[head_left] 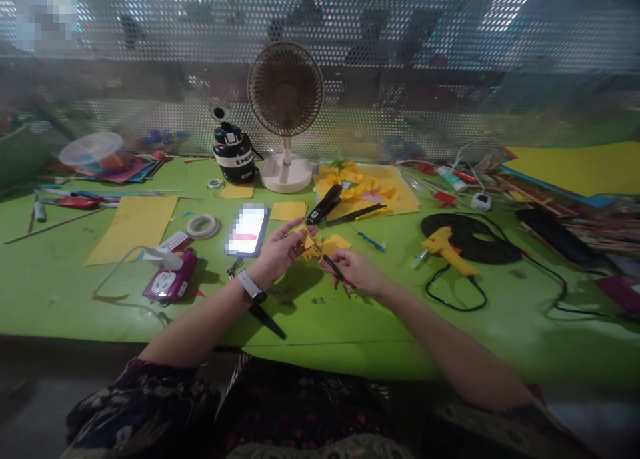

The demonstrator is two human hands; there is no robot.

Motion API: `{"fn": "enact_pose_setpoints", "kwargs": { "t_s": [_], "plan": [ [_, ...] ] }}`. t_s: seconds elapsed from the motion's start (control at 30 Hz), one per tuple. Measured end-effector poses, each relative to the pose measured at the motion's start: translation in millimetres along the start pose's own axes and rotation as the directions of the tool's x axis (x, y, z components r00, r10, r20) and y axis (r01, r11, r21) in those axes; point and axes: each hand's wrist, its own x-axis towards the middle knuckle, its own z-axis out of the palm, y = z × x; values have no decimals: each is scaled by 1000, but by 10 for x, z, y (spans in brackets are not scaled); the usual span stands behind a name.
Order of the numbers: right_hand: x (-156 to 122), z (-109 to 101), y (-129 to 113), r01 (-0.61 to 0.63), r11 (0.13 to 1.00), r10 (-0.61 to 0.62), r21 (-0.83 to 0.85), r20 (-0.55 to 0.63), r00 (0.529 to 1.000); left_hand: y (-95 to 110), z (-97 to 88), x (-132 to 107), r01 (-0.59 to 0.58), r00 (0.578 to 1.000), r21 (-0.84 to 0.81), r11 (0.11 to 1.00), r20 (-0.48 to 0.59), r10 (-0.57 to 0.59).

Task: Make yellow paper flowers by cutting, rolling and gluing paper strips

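Over the middle of the green table, my left hand (281, 251) pinches a small piece of yellow paper (311, 244). My right hand (357, 272) is closed around dark-handled scissors (332, 266), whose thin blades point up and left to the paper. The fingers partly hide both the paper and the scissors' handles. Another yellow paper piece (337, 243) lies just behind my right hand. A black stapler (325, 204) and a dark pointed tool (356, 214) rest beyond my hands. Below my left wrist lies a flat black strip (267, 320).
A phone (247, 230), tape roll (202, 226) and purple power socket (171, 277) stand left. Behind are a fan (286, 172), a black bottle (234, 153) and yellow paper pieces (350, 179). A yellow glue gun (450, 251) with its cable lies right.
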Motion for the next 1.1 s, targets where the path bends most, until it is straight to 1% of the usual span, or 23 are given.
{"fn": "enact_pose_setpoints", "kwargs": {
  "t_s": [0.17,0.43,0.6,0.93,1.1],
  "plan": [
    [16,0,21,-10,1000,11,-2,11,1000,-24,-34,17,15,1000,-9,1000,8,-15],
    [51,-32,105,-8,1000,9,-10,16,1000,3,9,-4,23,1000,-29,999,2,-23],
    [48,-29,99,-3,1000,3,-6,7,1000,1,8,4,15,1000,-45,999,8,-15],
    [38,8,62,-2,1000,2,31,-5,1000,-48,-70,48,-1,999,-45,999,40,3],
    [41,0,65,-11,1000,12,13,-10,1000,-45,-93,48,3,999,-29,1000,51,-2]
  ]
}}
